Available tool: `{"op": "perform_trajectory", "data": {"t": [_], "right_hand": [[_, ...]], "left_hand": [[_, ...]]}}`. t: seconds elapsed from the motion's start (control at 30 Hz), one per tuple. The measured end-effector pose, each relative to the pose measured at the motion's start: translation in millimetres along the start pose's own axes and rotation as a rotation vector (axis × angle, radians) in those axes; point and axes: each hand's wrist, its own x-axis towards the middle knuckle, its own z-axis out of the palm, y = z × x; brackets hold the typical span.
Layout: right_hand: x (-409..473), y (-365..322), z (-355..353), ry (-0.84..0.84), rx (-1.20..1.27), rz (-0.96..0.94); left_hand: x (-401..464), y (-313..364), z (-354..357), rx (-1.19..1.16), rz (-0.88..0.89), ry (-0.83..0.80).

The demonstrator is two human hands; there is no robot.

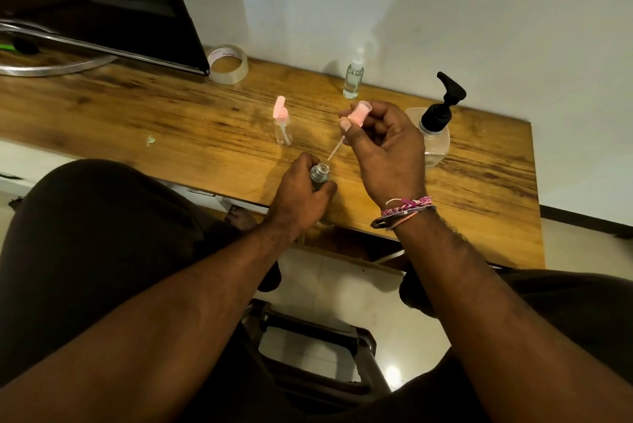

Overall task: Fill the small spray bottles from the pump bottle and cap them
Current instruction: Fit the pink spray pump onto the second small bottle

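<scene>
My left hand (301, 193) grips a small clear spray bottle (319, 174) near the table's front edge; its neck is uncapped. My right hand (380, 148) pinches a pink spray cap (359, 114) a little above it, and the cap's thin dip tube (334, 150) slants down toward the bottle's mouth without entering it. A second small bottle with a pink cap (283, 128) stands to the left, looking empty. A third small bottle with a clear cap (353, 76) stands at the back, holding clear liquid. The pump bottle (436, 128) with its black pump head stands right of my right hand.
The wooden table (171, 121) ends close to my knees. A roll of clear tape (227, 63) lies at the back beside a dark monitor (102, 1) on a metal stand. A small scrap (150, 140) lies on the left part of the table.
</scene>
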Motion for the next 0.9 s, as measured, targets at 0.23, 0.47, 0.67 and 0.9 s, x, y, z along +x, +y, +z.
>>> {"op": "perform_trajectory", "data": {"t": [0.23,0.47,0.67,0.9], "right_hand": [[-3,9,5,-0.039,0.006,0.040],[-5,28,6,-0.114,-0.101,0.101],[-1,31,1,-0.212,-0.298,0.109],[4,20,-7,-0.335,-0.392,0.059]], "left_hand": [[0,-1,1,-0.021,0.015,-0.010],[2,-1,3,-0.048,0.013,-0.011],[3,-1,8,-0.064,0.077,-0.002],[8,3,11,-0.152,0.152,-0.004]]}}
